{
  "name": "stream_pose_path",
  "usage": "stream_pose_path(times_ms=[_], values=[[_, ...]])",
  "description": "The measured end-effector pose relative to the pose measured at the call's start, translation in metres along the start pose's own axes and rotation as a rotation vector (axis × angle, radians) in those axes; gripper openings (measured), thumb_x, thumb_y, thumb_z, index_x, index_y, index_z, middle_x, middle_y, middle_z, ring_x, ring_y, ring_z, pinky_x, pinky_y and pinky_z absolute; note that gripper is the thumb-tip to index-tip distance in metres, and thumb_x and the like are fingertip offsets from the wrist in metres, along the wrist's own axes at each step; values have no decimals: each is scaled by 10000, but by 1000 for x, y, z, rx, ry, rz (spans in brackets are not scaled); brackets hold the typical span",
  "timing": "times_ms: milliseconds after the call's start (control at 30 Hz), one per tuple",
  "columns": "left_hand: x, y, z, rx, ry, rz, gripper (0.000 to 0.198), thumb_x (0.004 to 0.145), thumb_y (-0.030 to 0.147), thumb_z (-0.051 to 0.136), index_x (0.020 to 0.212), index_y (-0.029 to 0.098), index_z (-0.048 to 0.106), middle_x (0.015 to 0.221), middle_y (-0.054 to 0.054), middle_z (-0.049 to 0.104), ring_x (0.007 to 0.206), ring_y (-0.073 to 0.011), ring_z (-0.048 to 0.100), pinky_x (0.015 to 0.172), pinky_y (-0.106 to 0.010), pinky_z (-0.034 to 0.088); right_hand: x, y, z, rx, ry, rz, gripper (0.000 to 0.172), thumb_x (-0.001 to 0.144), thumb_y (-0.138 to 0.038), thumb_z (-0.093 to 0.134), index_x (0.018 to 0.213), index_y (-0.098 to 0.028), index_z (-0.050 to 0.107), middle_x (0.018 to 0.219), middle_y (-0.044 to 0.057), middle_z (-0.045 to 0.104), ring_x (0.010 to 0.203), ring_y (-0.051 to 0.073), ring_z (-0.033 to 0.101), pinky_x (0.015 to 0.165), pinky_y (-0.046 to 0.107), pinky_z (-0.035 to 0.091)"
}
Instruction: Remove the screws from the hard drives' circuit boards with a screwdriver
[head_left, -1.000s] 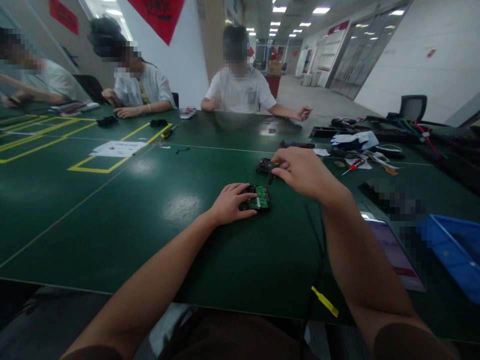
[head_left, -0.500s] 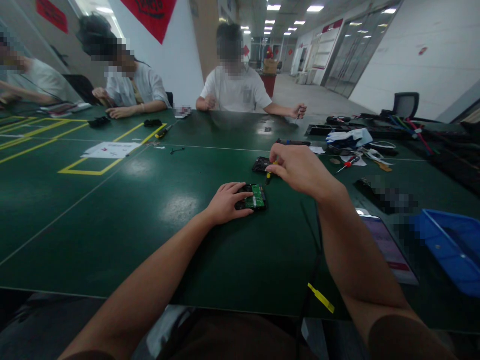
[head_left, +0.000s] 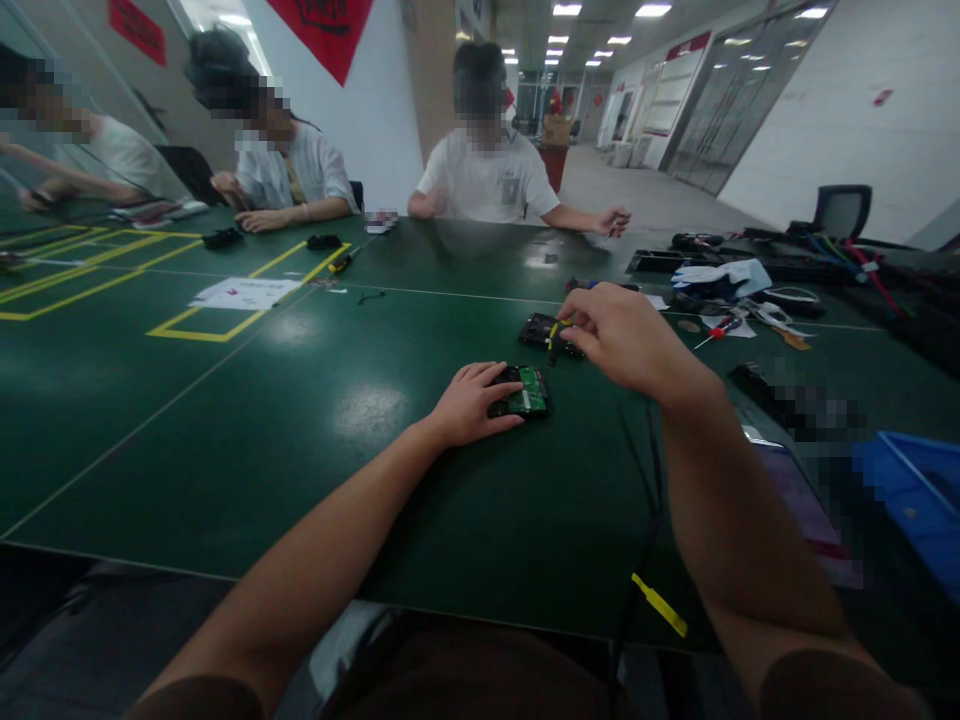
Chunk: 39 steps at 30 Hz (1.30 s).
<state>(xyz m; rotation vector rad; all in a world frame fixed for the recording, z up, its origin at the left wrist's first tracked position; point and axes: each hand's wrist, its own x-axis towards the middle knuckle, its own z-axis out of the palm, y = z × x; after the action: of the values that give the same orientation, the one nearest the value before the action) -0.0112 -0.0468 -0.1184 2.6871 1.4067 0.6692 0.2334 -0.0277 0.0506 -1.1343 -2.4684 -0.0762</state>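
A hard drive lies on the green table with its green circuit board facing up. My left hand grips it from the left, fingers over the top and thumb along the near edge. Just beyond, a second dark hard drive lies flat, partly hidden. In front of it my right hand pinches a small yellow-and-black screwdriver between thumb and fingers. The screwdriver's tip cannot be made out.
A blue bin and a phone-like device are at the right. Beyond them lie a red screwdriver, gloves and cables. A black cable with a yellow tag crosses the near edge. Several people sit across the table.
The whole view has shifted slightly, moving the scene to the right. The screwdriver sits at a different tilt in my right hand. My left hand stays on the hard drive.
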Motion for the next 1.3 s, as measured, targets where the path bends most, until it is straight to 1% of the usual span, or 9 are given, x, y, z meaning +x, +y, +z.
stream_pose_path(times_ms=[167, 333, 567, 700, 833, 933, 1033, 1100, 1300], values=[[-1, -1, -2, -7, -17, 9, 623, 889, 640, 612, 1416, 306, 605, 1596, -96, 429, 1435, -360, 417, 1173, -577, 324, 1, -1, 3, 22, 31, -29, 129, 875, -237, 656, 982, -184, 704, 1022, 105, 702, 910, 258, 624, 838, 389, 465], [0, -1, -3, -5, -33, 11, 618, 892, 630, 615, 1421, 311, 601, 1602, -103, 418, 1441, -362, 414, 1175, -574, 323, 2, -4, 4, 83, 18, -20, 181, 863, -203, 658, 1039, -187, 700, 1023, 87, 725, 905, 251, 646, 838, 378, 475], [0, 1, -4, -12, -38, 10, 612, 901, 627, 606, 1420, 304, 601, 1609, -106, 408, 1448, -366, 403, 1177, -583, 316, 2, -5, 0, 34, -18, 12, 171, 900, -250, 653, 1039, -202, 739, 1024, 86, 743, 940, 262, 664, 875, 393, 471], [0, 2, -5, 0, -30, 8, 606, 899, 624, 610, 1414, 304, 606, 1601, -99, 421, 1444, -358, 410, 1179, -579, 318, 2, -3, -1, 26, -37, 1, 210, 908, -202, 609, 1050, -206, 762, 1057, 85, 749, 991, 269, 671, 904, 397, 472], [-1, 2, -5, -12, -28, 2, 604, 898, 616, 615, 1416, 305, 605, 1601, -95, 421, 1444, -356, 409, 1185, -572, 314, 1, -1, -1, 18, -35, 14, 206, 902, -210, 622, 1067, -206, 746, 1029, 83, 749, 907, 252, 675, 863, 392, 473], [-1, 2, -5, -22, -37, -9, 611, 894, 625, 614, 1417, 309, 602, 1609, -87, 410, 1445, -360, 407, 1183, -580, 313, 1, -1, 0, 12, -32, 31, 168, 910, -246, 636, 1045, -207, 728, 982, 78, 742, 851, 235, 663, 813, 373, 465], [-1, 1, -5, -24, -42, -8, 609, 895, 628, 611, 1413, 309, 605, 1604, -88, 418, 1443, -358, 408, 1182, -584, 312, 1, 0, 2, -3, -23, 28, 129, 923, -286, 639, 981, -205, 720, 930, 73, 726, 839, 231, 648, 792, 363, 448], [-1, 2, -5, -20, -38, -2, 607, 896, 624, 611, 1413, 305, 606, 1598, -96, 423, 1443, -357, 409, 1184, -581, 311, 2, 1, 4, 6, -5, 25, 128, 923, -300, 643, 966, -201, 713, 934, 74, 718, 841, 230, 640, 798, 363, 444], [0, 3, -4, -7, -32, -5, 607, 896, 634, 606, 1408, 307, 610, 1601, -93, 422, 1445, -350, 411, 1188, -575, 309, 3, -2, 7, 19, -1, 27, 148, 930, -277, 604, 1007, -183, 686, 983, 92, 704, 858, 238, 625, 813, 365, 448]])
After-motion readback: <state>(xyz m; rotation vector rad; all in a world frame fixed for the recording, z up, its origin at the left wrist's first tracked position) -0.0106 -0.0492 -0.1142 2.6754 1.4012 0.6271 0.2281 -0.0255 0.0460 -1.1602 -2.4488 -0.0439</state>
